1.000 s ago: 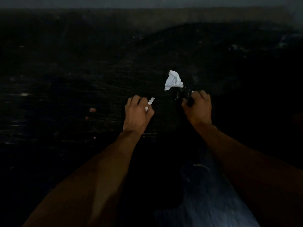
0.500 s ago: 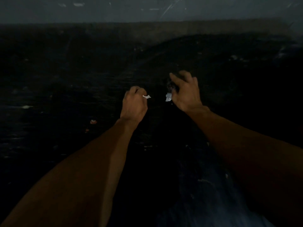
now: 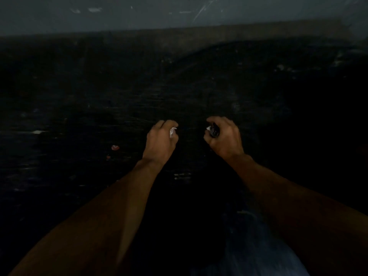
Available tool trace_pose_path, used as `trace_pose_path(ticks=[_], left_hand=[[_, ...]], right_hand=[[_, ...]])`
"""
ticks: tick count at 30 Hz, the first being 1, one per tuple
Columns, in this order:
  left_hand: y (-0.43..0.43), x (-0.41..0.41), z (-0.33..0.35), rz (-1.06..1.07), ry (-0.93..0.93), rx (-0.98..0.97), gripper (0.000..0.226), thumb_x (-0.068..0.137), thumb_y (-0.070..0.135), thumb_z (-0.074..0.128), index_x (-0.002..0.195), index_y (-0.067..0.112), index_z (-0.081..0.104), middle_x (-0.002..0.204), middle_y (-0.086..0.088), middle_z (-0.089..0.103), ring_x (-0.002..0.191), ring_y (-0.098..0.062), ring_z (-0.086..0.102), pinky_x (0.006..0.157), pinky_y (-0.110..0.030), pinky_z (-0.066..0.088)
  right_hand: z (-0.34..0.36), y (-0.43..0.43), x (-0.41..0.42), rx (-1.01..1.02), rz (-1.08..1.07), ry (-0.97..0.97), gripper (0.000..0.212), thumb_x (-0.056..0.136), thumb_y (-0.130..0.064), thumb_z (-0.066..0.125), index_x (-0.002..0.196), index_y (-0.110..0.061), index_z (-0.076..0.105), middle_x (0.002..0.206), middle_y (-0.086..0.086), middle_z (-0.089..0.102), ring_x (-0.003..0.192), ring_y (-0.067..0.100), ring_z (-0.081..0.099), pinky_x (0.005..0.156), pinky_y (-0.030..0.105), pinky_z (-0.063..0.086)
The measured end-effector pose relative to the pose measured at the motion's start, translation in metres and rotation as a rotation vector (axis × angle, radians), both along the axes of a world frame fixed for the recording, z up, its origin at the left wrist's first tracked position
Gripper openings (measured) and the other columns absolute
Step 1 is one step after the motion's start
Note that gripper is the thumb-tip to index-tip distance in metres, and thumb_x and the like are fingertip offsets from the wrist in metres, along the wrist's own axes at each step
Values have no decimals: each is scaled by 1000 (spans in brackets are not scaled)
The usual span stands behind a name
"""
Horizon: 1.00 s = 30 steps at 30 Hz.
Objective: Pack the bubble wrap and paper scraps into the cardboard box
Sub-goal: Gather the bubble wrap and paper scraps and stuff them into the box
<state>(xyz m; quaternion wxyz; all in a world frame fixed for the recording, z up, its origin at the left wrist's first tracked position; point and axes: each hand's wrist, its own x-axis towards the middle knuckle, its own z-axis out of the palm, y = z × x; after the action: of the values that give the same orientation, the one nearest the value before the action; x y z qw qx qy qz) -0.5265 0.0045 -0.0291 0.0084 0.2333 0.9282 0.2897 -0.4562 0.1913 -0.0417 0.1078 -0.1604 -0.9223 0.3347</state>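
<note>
The scene is very dark. My left hand [image 3: 161, 139] is closed over a small white paper scrap [image 3: 172, 132] that peeks out between thumb and fingers. My right hand [image 3: 224, 137] is closed as a fist around white paper [image 3: 208, 128], of which only a sliver shows, together with a dark object [image 3: 214, 131] I cannot identify. Both hands hover just above the dark floor [image 3: 189, 100], about a hand's width apart. No cardboard box and no bubble wrap are visible.
Small red bits [image 3: 115, 147] and a white fleck [image 3: 37, 132] lie on the floor to the left. A grey wall [image 3: 179, 12] rises behind the floor's far edge. Blue cloth [image 3: 249, 246] shows at the bottom right.
The crumpled white paper that lay on the floor a second ago is gone from it; my right hand reached over it and closed. Both hands now sit slightly lower in view.
</note>
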Motion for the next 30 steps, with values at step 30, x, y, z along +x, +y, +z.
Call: trace_pose_path(ticks=[30], left_hand=[[50, 337, 217, -450, 127, 296, 55, 80, 43, 71, 127, 16, 61, 104, -4, 63, 93, -11, 54, 78, -24, 41]], right_hand=[[247, 13, 429, 38, -312, 146, 76, 74, -39, 81, 139, -17, 50, 130, 7, 62, 118, 18, 58, 98, 27, 44]])
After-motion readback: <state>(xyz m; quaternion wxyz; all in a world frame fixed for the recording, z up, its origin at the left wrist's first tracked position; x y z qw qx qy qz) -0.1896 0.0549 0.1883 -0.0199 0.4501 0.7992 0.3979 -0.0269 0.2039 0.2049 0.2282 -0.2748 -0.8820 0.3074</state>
